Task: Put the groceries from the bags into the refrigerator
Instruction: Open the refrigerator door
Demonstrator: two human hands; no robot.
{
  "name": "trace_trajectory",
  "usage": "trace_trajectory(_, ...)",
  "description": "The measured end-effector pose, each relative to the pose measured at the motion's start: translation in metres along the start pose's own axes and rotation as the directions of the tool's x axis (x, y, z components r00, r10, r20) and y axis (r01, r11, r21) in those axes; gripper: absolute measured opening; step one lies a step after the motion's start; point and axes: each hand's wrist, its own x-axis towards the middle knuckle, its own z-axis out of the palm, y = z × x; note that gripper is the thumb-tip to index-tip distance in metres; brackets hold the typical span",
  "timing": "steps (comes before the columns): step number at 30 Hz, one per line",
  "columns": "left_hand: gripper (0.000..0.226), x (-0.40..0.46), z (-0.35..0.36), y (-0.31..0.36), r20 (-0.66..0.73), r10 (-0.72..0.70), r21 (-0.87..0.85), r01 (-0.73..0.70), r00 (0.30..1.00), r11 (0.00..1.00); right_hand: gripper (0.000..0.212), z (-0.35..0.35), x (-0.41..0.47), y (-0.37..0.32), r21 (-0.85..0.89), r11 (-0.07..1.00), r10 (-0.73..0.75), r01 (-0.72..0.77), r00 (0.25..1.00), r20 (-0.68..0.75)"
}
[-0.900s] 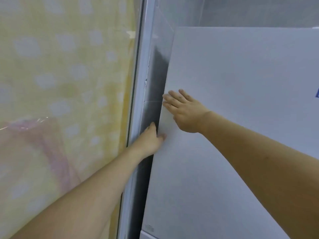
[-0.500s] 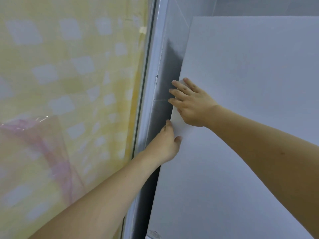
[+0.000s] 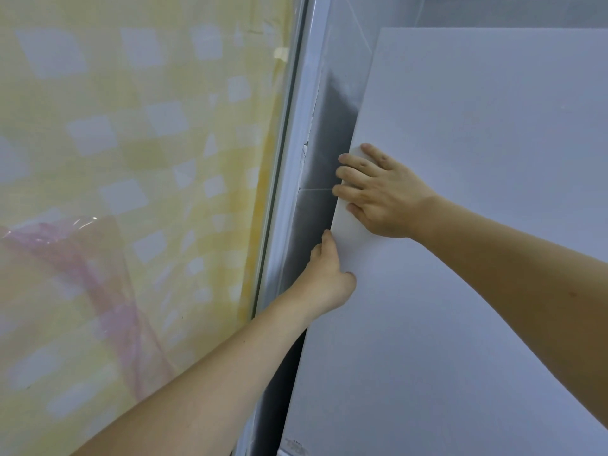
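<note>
Two hands meet at the left edge of the refrigerator door (image 3: 460,258), a plain white panel that fills the right half of the view. To its left hangs a yellow curtain (image 3: 131,159) with pale squares, a sheet of clear plastic film (image 3: 65,258) with a pinkish tint lying over its lower part. A pale window frame (image 3: 289,159) runs top to bottom between curtain and refrigerator, and a narrow dark gap (image 3: 332,126) of grey wall separates the frame from the door's edge, leaving little room beside it.

The left hand (image 3: 329,278) grips the door edge from the gap side, thumb on the front face, fingers curled behind and hidden. The right hand (image 3: 378,195) lies on the front with its fingers bent over the same edge, just above the left.

The door is smooth and unmarked, apart from a small printed label (image 3: 296,447) at its lower left corner, too small to read. The door's right and lower parts are cut off.
</note>
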Motion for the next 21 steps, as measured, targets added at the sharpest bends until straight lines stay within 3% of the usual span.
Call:
trace_trajectory(11, 0.066, -0.005, -0.014, 0.003, 0.012, -0.003, -0.244, 0.006, 1.000, 0.970, 0.026, 0.003, 0.003, -0.003, -0.020, 1.000, 0.005, -0.007, 0.996, -0.094)
trace_trajectory(15, 0.057, -0.005, -0.011, 0.003, -0.033, -0.001, -0.279, -0.008, 0.999, 0.960, 0.040, 0.001, 0.003, -0.003, -0.012, 1.000, 0.016, -0.017, 0.997, -0.075)
trace_trajectory(21, 0.039, -0.006, -0.006, 0.003, -0.135, 0.003, -0.210, -0.032, 0.991, 0.977, 0.034, 0.001, 0.002, -0.007, -0.003, 0.999, 0.031, -0.031, 0.991, -0.130)
